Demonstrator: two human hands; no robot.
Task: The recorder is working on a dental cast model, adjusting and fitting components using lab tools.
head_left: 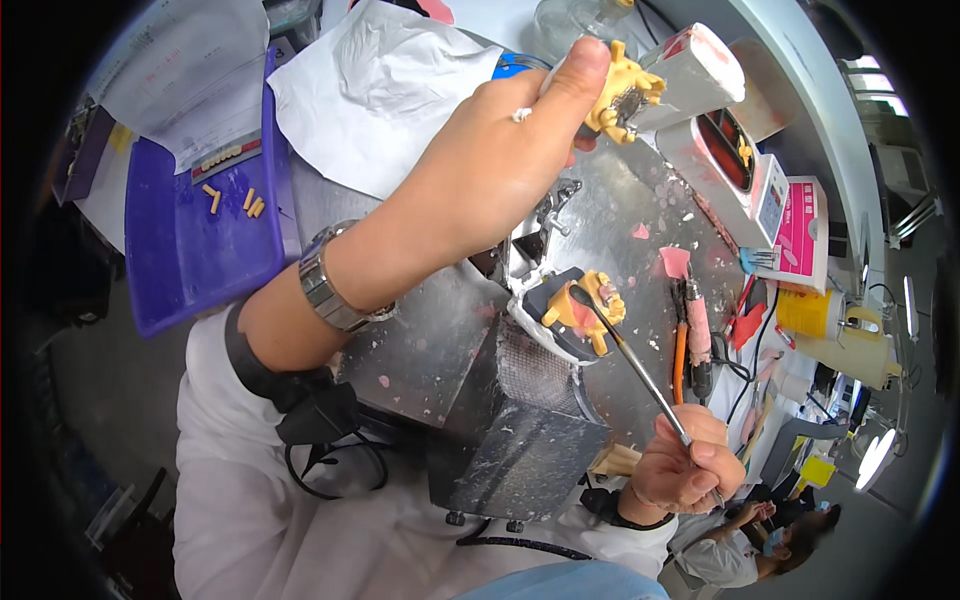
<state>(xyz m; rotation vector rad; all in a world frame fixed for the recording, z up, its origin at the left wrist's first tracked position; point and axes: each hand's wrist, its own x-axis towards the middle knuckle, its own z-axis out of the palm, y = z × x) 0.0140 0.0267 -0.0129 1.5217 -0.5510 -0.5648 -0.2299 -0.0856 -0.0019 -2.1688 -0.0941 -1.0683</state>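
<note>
Left hand (535,130) grips 1 yellow dental model (625,88), fingers mostly hidden; right hand (688,462) clasps a metal tool (645,378), its tip overlapping another model (560,308), contact unclear.

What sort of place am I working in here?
Most likely a dental laboratory. Your left hand holds a yellow dental model, your right hand has a slim metal tool over a second yellow model, and pink wax-like scraps litter the metal worktop.
</note>
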